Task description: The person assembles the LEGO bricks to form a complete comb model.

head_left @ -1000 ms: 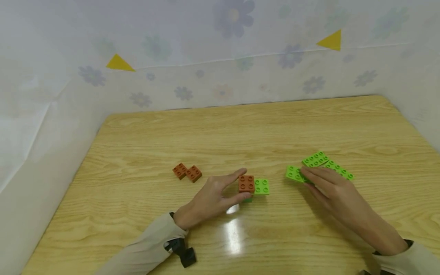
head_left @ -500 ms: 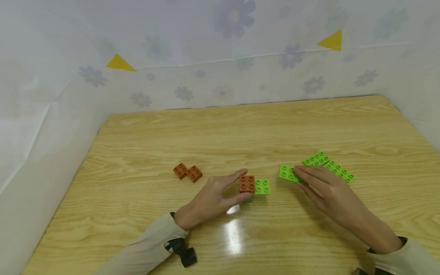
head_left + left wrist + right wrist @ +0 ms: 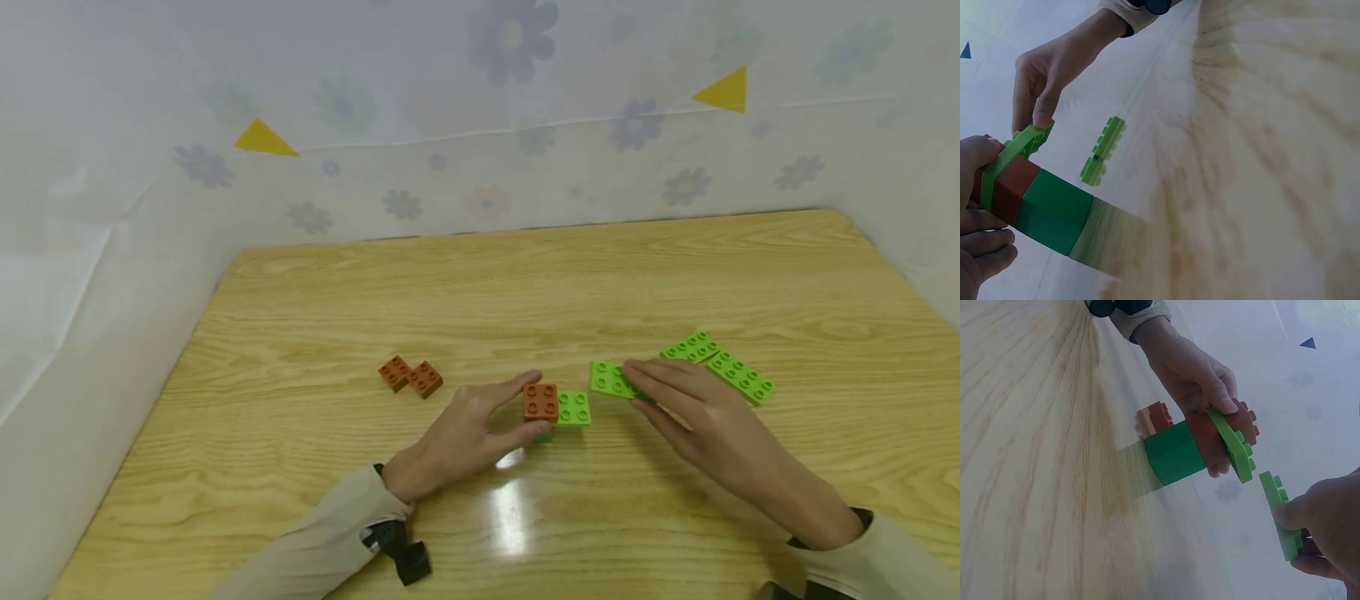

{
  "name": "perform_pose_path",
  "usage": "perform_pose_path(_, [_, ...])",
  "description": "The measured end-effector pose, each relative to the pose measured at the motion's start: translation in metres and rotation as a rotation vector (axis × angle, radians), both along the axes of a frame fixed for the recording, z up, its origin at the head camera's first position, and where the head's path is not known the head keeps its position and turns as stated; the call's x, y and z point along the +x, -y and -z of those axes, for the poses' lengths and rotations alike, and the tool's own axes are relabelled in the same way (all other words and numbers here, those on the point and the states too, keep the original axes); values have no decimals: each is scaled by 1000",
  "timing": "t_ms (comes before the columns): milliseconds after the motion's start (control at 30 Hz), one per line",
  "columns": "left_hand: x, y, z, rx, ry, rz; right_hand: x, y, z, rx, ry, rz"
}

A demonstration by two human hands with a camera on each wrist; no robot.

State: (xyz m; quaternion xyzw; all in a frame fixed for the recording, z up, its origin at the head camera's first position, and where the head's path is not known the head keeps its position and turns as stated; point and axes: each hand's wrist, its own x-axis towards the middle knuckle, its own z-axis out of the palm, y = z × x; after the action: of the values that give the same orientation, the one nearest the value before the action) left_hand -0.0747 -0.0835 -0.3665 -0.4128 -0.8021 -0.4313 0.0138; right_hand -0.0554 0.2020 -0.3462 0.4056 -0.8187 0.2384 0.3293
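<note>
A small brick stack stands on the table near its middle. At its base is a dark green block [image 3: 1175, 453], then a brown brick, a light green flat brick [image 3: 574, 408] jutting out to the right, and a brown brick [image 3: 540, 402] on top. My left hand [image 3: 461, 425] grips the upper part of the stack between thumb and fingers. Beyond its right side, my right hand [image 3: 712, 417] pinches another light green flat brick [image 3: 606, 379] by its right end, above the table. In the right wrist view this brick is apart from the stack.
Two brown bricks [image 3: 425, 379] lie touching or nearly so, left of the stack. Behind my right hand lie two light green flat bricks [image 3: 741, 377], end to side. The wooden table [image 3: 480, 283] meets a flower-patterned cloth [image 3: 480, 175] at its far edge.
My right hand has moved left with the light green flat brick, closer to the stack, uncovering more of the flat bricks behind. The left hand stays on the stack.
</note>
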Motion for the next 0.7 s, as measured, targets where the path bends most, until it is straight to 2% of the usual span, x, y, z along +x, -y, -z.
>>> perform_pose_path(500, [2,0,-2,-10,19,-8,2,10,-9,3,15,-4])
perform_pose_path(700, [3,-1,-2,0,0,-8,2,15,-12,-10,1,-24])
